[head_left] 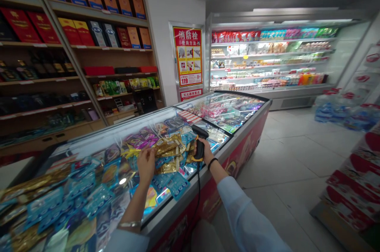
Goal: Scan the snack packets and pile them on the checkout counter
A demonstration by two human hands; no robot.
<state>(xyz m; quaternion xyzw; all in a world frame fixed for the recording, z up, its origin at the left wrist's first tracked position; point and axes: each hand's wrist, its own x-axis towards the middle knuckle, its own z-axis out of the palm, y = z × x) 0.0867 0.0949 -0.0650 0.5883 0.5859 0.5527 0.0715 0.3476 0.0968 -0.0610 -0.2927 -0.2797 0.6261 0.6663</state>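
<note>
My right hand (206, 151) is wrapped round a black and yellow handheld scanner (200, 147), whose cable hangs down past the freezer's front edge. The scanner's head is over gold and blue packets. My left hand (146, 163) has its fingers bent down at the left end of a pile of gold packets (168, 147); what its fingertips pinch, if anything, is too small to tell. Blue packets (177, 185) lie just below the pile, on the glass top near the front rim. More blue packets (97, 200) and gold packets (44, 179) are spread at the left.
The chest freezer (237, 135) runs from lower left to centre right. Shelves of boxes (111, 14) stand behind at left. A lit refrigerated case (273, 103) is at the back. Bottled water packs (347, 111) and stacked red and white cartons (353, 188) are on the right.
</note>
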